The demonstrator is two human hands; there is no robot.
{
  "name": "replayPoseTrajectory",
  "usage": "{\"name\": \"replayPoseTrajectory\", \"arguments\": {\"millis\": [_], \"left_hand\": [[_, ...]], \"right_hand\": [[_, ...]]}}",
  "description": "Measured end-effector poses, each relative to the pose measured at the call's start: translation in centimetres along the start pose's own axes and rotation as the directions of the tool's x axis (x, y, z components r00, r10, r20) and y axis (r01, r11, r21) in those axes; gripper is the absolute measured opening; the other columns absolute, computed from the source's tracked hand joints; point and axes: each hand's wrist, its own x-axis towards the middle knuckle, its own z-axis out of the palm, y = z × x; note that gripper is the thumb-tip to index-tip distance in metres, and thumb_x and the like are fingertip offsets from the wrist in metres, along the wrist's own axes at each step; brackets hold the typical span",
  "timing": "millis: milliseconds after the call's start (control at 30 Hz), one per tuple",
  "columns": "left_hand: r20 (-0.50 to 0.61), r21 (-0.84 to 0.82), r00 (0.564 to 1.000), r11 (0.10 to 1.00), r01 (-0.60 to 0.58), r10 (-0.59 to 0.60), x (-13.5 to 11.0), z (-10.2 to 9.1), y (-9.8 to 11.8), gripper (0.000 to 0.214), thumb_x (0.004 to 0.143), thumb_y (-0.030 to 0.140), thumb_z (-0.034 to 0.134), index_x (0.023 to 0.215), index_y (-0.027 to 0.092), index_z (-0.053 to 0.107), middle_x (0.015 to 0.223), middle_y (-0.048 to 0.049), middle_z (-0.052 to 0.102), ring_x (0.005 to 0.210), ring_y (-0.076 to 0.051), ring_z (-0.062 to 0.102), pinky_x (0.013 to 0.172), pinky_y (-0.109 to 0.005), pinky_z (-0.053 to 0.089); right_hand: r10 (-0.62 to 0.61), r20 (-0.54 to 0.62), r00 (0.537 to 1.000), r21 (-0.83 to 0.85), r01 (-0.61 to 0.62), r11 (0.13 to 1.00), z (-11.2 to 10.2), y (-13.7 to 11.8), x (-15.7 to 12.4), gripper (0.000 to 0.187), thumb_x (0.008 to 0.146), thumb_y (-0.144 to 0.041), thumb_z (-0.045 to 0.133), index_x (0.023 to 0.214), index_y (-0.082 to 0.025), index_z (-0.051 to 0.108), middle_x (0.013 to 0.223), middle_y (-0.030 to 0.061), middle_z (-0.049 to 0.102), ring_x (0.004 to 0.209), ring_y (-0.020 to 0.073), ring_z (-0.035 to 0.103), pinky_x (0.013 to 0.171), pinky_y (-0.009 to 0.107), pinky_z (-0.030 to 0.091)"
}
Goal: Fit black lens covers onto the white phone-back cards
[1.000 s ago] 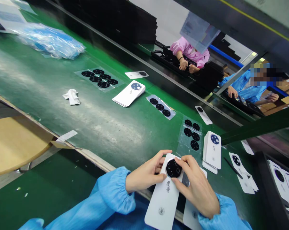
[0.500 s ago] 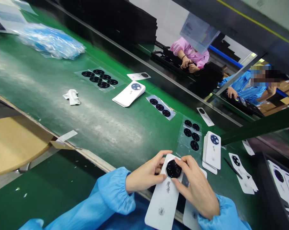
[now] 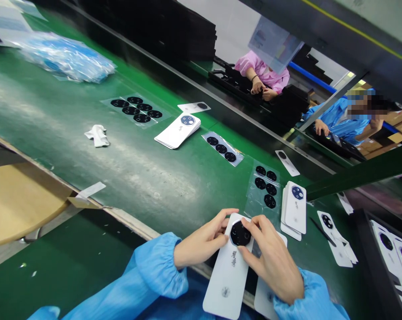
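A white phone back panel point(image 3: 226, 280) with dark characters and a round emblem is held at the table's front edge. My left hand point(image 3: 203, 243) grips its upper left side, thumb in front and fingers partly hidden behind. On the panel's upper end lies a round black camera cover point(image 3: 240, 234). The index finger and thumb of my right hand point(image 3: 276, 258) are closed at its right edge. Beneath my right hand a second white panel point(image 3: 265, 298) shows in part. Beyond my hands is a clear sheet point(image 3: 251, 202) bearing several black discs.
Stacks of white panels stand at the right point(image 3: 296, 213) and farther back point(image 3: 176, 133). More disc sheets point(image 3: 222, 149) and a crumpled white tissue point(image 3: 98, 135) lie on the green table. A black tray point(image 3: 364, 240) of panels is at far right. Two co-workers sit across the line.
My left thumb has drawn back slightly from the black cover's edge. The panel's lower end has shifted a little to the right. My right hand stays at the cover.
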Motion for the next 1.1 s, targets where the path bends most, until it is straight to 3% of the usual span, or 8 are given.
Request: {"name": "replayPoseTrajectory", "arguments": {"millis": [133,300,1100], "left_hand": [[0.007,-0.007,0.999,0.999,-0.034,0.034,0.14,-0.09,-0.33,0.050,0.092,0.026,0.037,0.135,0.018,0.013,0.126,-0.0125,0.042,0.103,-0.013,0.052,0.088,-0.029,0.043],[0.019,-0.015,0.999,0.999,-0.046,0.046,0.18,-0.09,-0.37,0.052,0.093,0.031,0.037,0.136,0.017,0.013,0.124,-0.0132,0.043,0.108,-0.014,0.050,0.089,-0.027,0.043],[0.038,-0.013,0.999,0.999,-0.033,0.034,0.10,0.01,-0.13,0.054,0.092,0.032,0.039,0.137,0.015,0.014,0.123,-0.0140,0.043,0.103,-0.013,0.051,0.087,-0.028,0.044]], "right_hand": [[0.014,-0.007,1.000,0.004,-0.014,1.000,-0.03,-0.08,-0.09,0.047,0.078,-0.012,0.055,0.120,-0.019,0.036,0.099,0.0063,0.041,0.086,0.0146,0.045,0.067,0.030,0.047],[0.025,0.007,1.000,0.003,-0.025,1.000,0.09,0.09,-0.37,0.047,0.079,-0.014,0.055,0.121,-0.020,0.036,0.098,0.0062,0.041,0.086,0.0145,0.045,0.068,0.031,0.047],[0.074,0.037,0.997,-0.015,-0.074,0.997,-0.12,-0.16,-0.44,0.044,0.077,-0.013,0.057,0.116,-0.019,0.039,0.091,0.0042,0.041,0.081,0.0143,0.045,0.064,0.032,0.046]]}}
